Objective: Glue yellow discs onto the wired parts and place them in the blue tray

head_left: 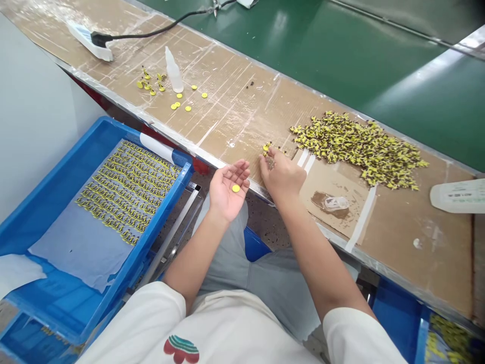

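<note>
My left hand (230,189) is palm up over the bench's front edge, fingers loosely curled, holding a small yellow disc (235,188). Beside it, my right hand (282,174) is palm down on the bench, fingers bent together among a few small yellow-and-brown pieces (267,147). Its fingertips are partly hidden, and I cannot make out what they hold. A large heap of small yellow-and-brown pieces (352,144) lies beyond my right hand. Near that hand, a cardboard sheet (350,227) taped to the bench bears a clear glossy blob (336,203).
A white dropper bottle (173,71) stands among yellow discs (188,108) and small figures at the left. A power strip (89,40) with a black cable lies farther left. Rows of pieces fill a blue tray (151,253). A white bottle (460,196) lies at right.
</note>
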Available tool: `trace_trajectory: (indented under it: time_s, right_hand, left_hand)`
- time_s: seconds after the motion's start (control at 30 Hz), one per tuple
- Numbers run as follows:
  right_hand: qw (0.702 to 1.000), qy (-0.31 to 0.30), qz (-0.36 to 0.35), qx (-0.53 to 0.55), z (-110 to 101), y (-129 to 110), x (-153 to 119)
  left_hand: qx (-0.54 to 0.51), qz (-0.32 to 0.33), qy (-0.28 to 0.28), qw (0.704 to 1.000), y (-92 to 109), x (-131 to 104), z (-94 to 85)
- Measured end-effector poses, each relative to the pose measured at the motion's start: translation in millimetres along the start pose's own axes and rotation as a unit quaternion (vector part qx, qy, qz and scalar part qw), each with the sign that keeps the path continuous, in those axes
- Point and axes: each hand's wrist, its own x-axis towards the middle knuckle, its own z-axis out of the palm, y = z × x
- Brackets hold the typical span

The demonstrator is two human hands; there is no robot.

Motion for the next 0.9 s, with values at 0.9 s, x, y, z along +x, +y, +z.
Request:
trace_trajectory:
  time_s: [0.9]
  right_hand:
    - [0.612,-0.065,0.341,0.711,-89,14,-89]
  left_hand:
    - [0.252,0.036,-0.189,0.948,-67,-45,10.7]
